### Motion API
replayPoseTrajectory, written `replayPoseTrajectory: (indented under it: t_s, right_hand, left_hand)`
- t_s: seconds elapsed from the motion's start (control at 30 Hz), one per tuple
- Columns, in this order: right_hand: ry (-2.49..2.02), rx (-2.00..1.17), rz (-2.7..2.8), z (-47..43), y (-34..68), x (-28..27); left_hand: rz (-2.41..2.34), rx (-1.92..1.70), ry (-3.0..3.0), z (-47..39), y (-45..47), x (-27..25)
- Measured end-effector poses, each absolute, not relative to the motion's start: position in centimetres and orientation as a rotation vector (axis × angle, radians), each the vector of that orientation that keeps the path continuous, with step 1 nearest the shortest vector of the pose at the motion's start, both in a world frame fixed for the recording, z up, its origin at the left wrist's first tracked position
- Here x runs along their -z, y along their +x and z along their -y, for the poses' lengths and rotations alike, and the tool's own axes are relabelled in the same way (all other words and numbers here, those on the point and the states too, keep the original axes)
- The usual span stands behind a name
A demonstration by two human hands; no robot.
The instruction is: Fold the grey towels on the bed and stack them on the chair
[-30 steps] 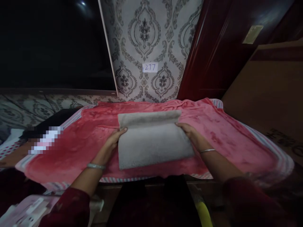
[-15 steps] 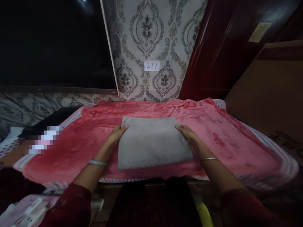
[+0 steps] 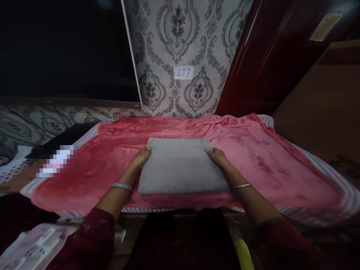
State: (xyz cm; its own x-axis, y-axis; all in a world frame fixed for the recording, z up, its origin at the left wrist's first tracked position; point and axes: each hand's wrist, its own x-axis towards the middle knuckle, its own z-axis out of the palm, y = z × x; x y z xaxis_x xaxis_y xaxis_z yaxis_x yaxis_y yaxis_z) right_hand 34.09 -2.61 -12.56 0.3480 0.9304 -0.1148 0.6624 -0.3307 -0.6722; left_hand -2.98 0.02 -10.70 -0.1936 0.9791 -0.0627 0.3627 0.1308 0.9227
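A grey folded cloth (image 3: 182, 167), soft and towel-like, is spread flat between my hands above the pink blanket (image 3: 270, 172). My left hand (image 3: 143, 156) grips its left edge near the far corner, thumb on top and the other fingers tucked under. On the opposite edge, my right hand (image 3: 218, 156) pinches the cloth the same way. Whether the cloth rests on the blanket or hovers just over it, I cannot tell. Each wrist wears a silver bangle.
Behind the blanket rises a patterned wall with a paper label (image 3: 183, 72) reading 277. A large dark television (image 3: 64, 52) is at the left, and a cardboard box (image 3: 323, 97) stands at the right. Below left lies a pink item (image 3: 42, 247); a yellow object (image 3: 243, 253) is low in front.
The cloth looks slightly more level, its near edge now straighter. Both hands keep their hold on its sides. The view has shifted a little.
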Motion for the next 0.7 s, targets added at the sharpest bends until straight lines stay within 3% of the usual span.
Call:
replayPoseTrajectory:
  t_s: [0.4,0.5,0.57,0.7]
  right_hand:
    - [-2.291,-0.370,1.611,4.0,33.3,10.4]
    - [-2.145,-0.122,1.789,3.8,30.5,8.8]
    - [-1.924,0.015,2.042,3.5,27.3,8.4]
    - [-1.667,-0.049,2.380,3.3,21.6,9.6]
  left_hand:
    - [-1.841,-0.923,1.563,0.4,-3.4,9.7]
    - [-1.891,-0.951,1.952,1.3,-2.2,8.4]
    - [-1.822,-0.805,2.303,2.1,-0.4,8.0]
    - [-1.809,-0.329,2.543,3.6,2.6,9.0]
